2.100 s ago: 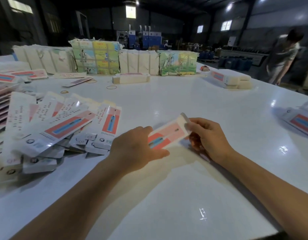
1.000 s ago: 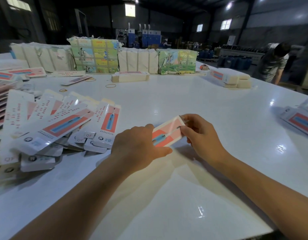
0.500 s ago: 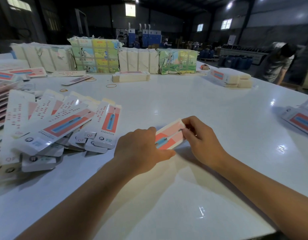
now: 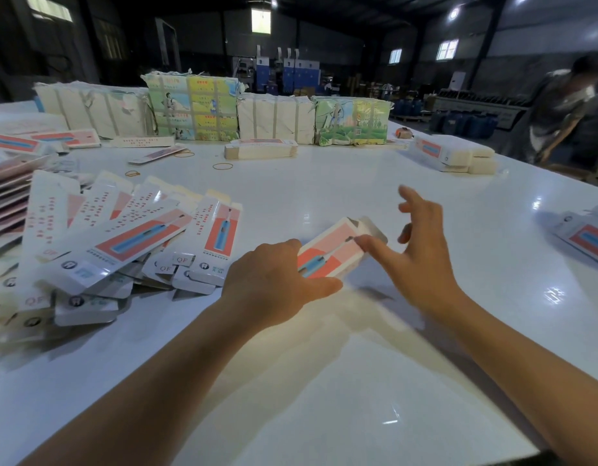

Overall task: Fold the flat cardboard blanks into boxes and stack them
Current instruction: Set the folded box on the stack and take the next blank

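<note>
The box [image 4: 331,252] lies on the white table [image 4: 324,381], right in front of the person, between the two hands. It is a small pink and white box with a blue picture on top. Its far end is open, and a white flap [image 4: 374,230] sticks up there.

The left hand [image 4: 274,280] holds the near end of the box. Its fingers curl over the top and its thumb lies along the near side. The right hand [image 4: 421,260] is spread wide. One straight finger touches the top of the box near the open end, and the other fingers point up in the air, apart from each other.

Half a second ago the right hand was curled tight on the far end of the box, pinching it. Now it has let go and opened up. The left hand has stayed where it was. The flap at the far end shows more now than it did before.

To the left lies a big messy pile of flat blanks [image 4: 116,243], spread out like a fan. Another heap of blanks [image 4: 586,233] lies at the right edge. Far back stand wrapped bundles [image 4: 193,105] in a row, and a few rubber bands [image 4: 222,166] lie near them. A small stack of boxes [image 4: 458,156] sits far off on the right. Another person [image 4: 556,109] bends over behind the table.
</note>
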